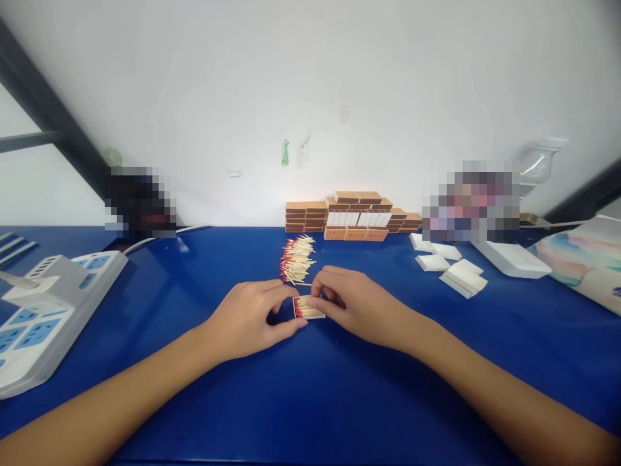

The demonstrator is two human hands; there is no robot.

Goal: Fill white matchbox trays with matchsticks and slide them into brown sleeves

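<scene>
A small white matchbox tray [323, 316] lies on the blue table in front of me, filled with red-headed matchsticks [303, 307], their heads to the left. My left hand [252, 317] grips the tray's left end, thumb at the near side and fingers at the far side. With its fingers curled, my right hand [361, 304] closes over the matchsticks at the tray's right end. The thumb rests on them; the fingertips are partly hidden. Just beyond the tray sits a loose pile of matchsticks [298, 259], heads mostly to the left.
Stacked matchboxes [356, 233] stand against the white wall [218, 97]. Several white trays [449, 251] lie at the right, near a white block-shaped object [517, 259]. A power strip [63, 323] with a plugged-in adapter occupies the left of the blue table [291, 401].
</scene>
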